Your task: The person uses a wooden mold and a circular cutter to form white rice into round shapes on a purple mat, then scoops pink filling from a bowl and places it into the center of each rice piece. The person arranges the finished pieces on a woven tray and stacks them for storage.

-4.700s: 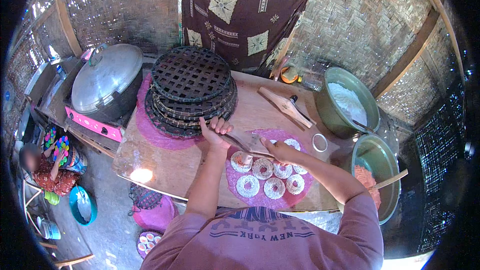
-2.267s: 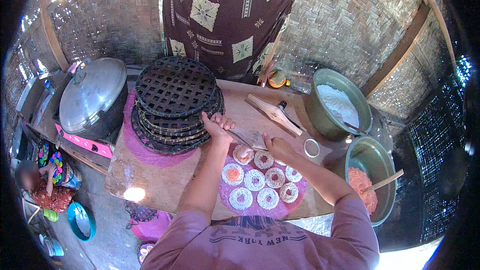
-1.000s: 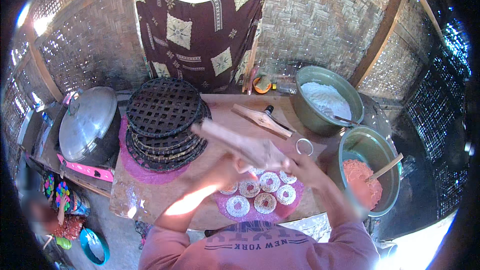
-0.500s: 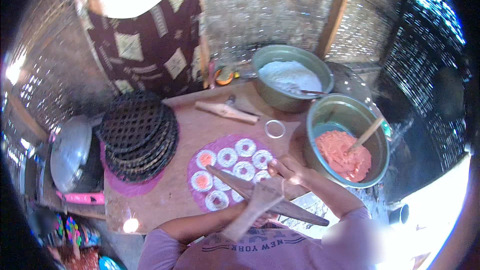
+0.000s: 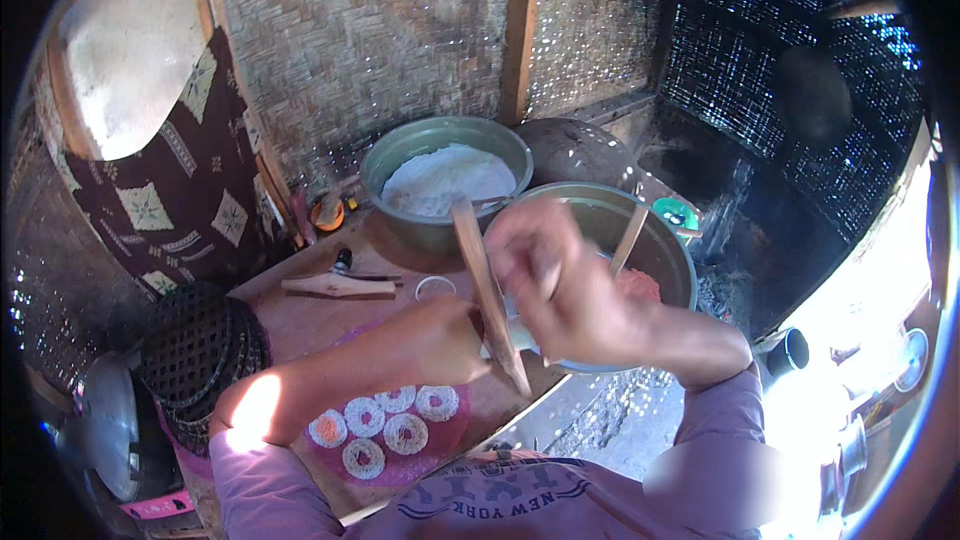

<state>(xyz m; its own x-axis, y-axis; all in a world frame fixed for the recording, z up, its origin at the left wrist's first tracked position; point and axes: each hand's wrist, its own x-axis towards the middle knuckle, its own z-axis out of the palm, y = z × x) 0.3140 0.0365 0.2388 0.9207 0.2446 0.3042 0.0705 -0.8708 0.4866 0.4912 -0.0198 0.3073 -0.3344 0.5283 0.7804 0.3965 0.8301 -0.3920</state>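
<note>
My left hand (image 5: 450, 340) grips a long wooden tool (image 5: 475, 250) held upright and tilted at the near edge of the green bowl of pink paste (image 5: 635, 288). My right hand (image 5: 545, 270) is motion-blurred above that bowl, beside the tool, fingers curled; what it holds, if anything, is unclear. A wooden stick (image 5: 628, 235) stands in the paste. Below my left forearm, several ring-shaped white pieces (image 5: 405, 434) lie on pink plastic (image 5: 440, 450), one with orange filling (image 5: 328, 429). A metal ring (image 5: 435, 290) lies beyond my left hand on the wooden table (image 5: 310, 325).
A bowl of white powder (image 5: 445, 175) stands at the back. Wooden tools (image 5: 340, 285) lie on the table. Stacked lattice trays (image 5: 195, 350) and a lidded pot (image 5: 120, 425) are at left. Woven walls (image 5: 370, 30) and a patterned cloth (image 5: 170, 200) surround the table; bright daylight falls at right.
The view has swung right toward the paste bowl. Both hands moved from over the rings to that bowl, turning the wooden tool from crosswise to upright. The other person has left the view.
</note>
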